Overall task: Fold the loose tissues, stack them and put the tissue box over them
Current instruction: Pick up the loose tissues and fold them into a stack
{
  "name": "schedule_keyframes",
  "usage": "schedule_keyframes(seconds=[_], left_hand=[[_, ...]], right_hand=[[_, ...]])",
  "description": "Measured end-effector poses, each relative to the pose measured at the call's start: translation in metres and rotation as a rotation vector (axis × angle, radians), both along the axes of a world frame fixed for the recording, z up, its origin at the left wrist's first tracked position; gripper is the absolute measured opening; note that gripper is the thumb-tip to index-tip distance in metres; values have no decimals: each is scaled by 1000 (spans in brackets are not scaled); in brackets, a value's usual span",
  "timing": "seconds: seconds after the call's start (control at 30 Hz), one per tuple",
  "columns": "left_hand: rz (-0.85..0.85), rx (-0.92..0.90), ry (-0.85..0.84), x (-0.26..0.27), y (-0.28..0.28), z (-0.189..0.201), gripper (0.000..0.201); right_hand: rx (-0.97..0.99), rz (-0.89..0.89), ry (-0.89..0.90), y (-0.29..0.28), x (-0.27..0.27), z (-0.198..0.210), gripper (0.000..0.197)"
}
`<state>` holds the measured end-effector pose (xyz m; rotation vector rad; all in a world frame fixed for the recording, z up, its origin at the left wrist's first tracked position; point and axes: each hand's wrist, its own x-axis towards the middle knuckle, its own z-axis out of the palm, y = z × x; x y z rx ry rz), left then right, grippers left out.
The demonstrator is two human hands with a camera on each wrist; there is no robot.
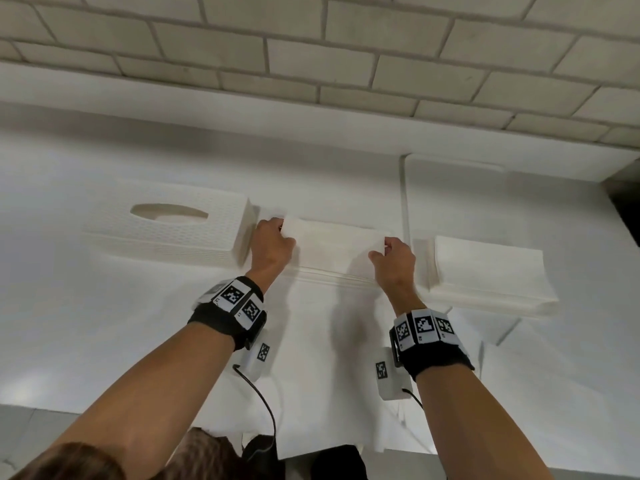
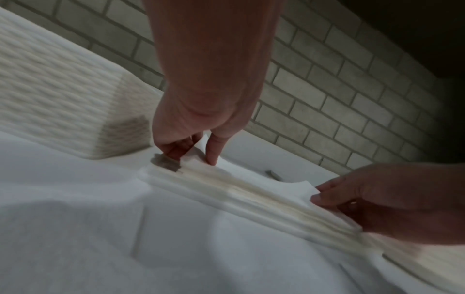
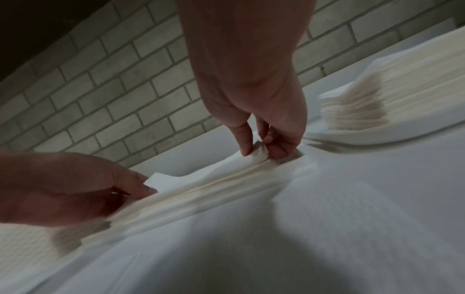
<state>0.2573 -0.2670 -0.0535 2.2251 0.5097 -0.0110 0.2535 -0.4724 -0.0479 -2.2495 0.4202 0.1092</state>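
Note:
A white textured tissue box [image 1: 166, 230] with an oval slot lies at the left of the white table. Between the box and a neat stack of folded tissues [image 1: 488, 271] lies a low pile of folded tissues [image 1: 332, 275]. Above that pile I hold one white tissue [image 1: 334, 242] stretched between both hands. My left hand [image 1: 272, 242] pinches its left corner [image 2: 193, 157] between thumb and fingers, right beside the box's end. My right hand [image 1: 393, 258] pinches the right corner [image 3: 256, 154]. The tissue's near part hangs onto the pile.
A grey brick wall [image 1: 311, 57] runs along the table's back edge. A loose unfolded tissue sheet [image 1: 332, 393] spreads over the near side of the table below my wrists. A white flat board [image 1: 453, 188] lies behind the right-hand stack.

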Motion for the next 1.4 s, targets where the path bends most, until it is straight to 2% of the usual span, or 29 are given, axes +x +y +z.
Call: schedule_keyframes(seconds=[0.1, 0.17, 0.2, 0.27, 0.33, 0.4, 0.47, 0.53, 0.6, 0.67, 0.73, 0.8, 0.97, 1.0, 1.07, 1.1, 1.13, 1.2, 1.27, 1.33, 1.4], left_hand=[[-6, 59, 6, -2, -3, -5, 34], [-23, 101, 24, -3, -4, -4, 39], [-34, 129, 28, -5, -4, -1, 42], [-35, 175, 1, -9, 0, 7, 48], [-20, 70, -57, -13, 4, 21, 49], [23, -102, -144, -27, 20, 40, 43], [91, -266, -216, -47, 41, 59, 36], [148, -426, -234, -68, 62, 69, 32], [203, -503, -225, -89, 81, 71, 27], [255, -544, -210, -107, 96, 67, 22], [282, -564, -192, -123, 106, 60, 21], [292, -564, -168, -137, 111, 52, 20], [315, -582, -130, -157, 112, 33, 19], [314, -582, -124, -159, 112, 31, 18], [316, -583, -113, -162, 111, 26, 17], [317, -581, -110, -164, 110, 24, 16], [321, -580, -110, -166, 109, 23, 15], [353, -605, -120, -170, 106, 21, 11], [362, -698, -110, -175, 103, 25, 24], [234, -882, -40, -179, 100, 28, 43], [74, -1021, 18, -183, 95, 32, 46]], right_hand=[[-68, -9, -4, 1, 1, -13, 26], [-86, -6, 12, 4, -1, -10, 2], [-111, -1, 23, 5, -2, -10, 21], [-179, 39, -3, 8, -8, -3, 41], [-196, 16, -97, 7, -12, 6, 47], [-135, 58, -176, 18, -24, 18, 44], [-84, 205, -163, 39, -40, 26, 32], [-60, 425, -61, 68, -58, 28, 27], [-79, 608, 70, 97, -77, 23, 36], [-206, 732, 147, 121, -93, 15, 54], [-379, 805, 150, 136, -102, 8, 68], [-454, 810, 138, 143, -104, 5, 71], [-446, 802, 192, 149, -99, 7, 57], [-429, 803, 181, 149, -98, 7, 49], [-420, 813, 160, 148, -97, 10, 18], [-408, 811, 162, 147, -98, 13, 20], [-376, 808, 162, 146, -99, 14, 29], [-232, 756, 149, 143, -97, 21, 21], [-17, 696, 124, 141, -94, 33, 20], [286, 611, 125, 142, -94, 53, 25], [553, 537, 164, 147, -92, 67, 25]])
